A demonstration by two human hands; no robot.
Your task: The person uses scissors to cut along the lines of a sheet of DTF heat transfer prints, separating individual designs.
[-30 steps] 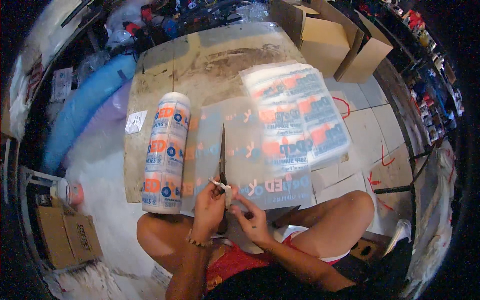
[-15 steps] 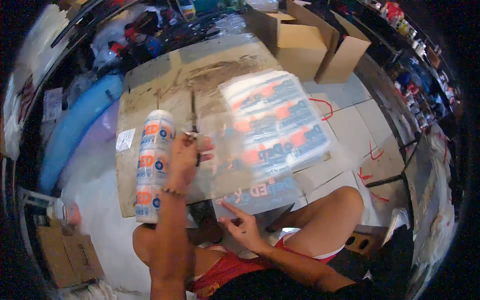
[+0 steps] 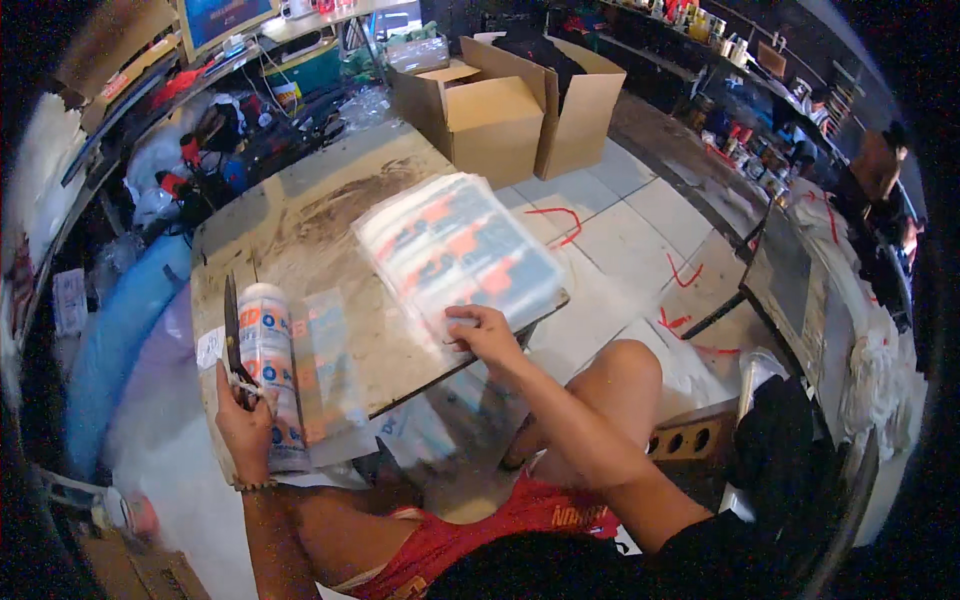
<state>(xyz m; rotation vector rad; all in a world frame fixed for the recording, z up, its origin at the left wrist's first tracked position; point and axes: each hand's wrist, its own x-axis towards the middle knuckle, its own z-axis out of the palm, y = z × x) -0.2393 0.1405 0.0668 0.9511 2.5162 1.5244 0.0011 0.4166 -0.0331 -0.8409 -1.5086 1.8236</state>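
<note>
My left hand (image 3: pixel 243 425) is closed around the handles of a pair of scissors (image 3: pixel 233 325), its dark blades pointing away from me. Beside it lies a white roll of printed film (image 3: pixel 270 375) with orange and blue lettering. A strip of clear printed film (image 3: pixel 335 365) lies to the right of the roll and reaches over the table's near edge. My right hand (image 3: pixel 485 335) has its fingers bent at the near edge of a stack of printed film sheets (image 3: pixel 455 245), pinching a sheet there. Some blur softens the stack's near corner.
A worn, stained wooden table (image 3: pixel 320 200) bears the roll and stack. Open cardboard boxes (image 3: pixel 495 125) stand beyond it. White floor tiles with red marks (image 3: pixel 640 240) lie right. My bent knee (image 3: pixel 630 380) is near the table edge, and a hollow block (image 3: pixel 690 440) sits beyond it.
My view has swung right and up. My left hand with the scissors has gone from above the roll to its left side. My right hand has moved from a hanging sheet up to the stack.
</note>
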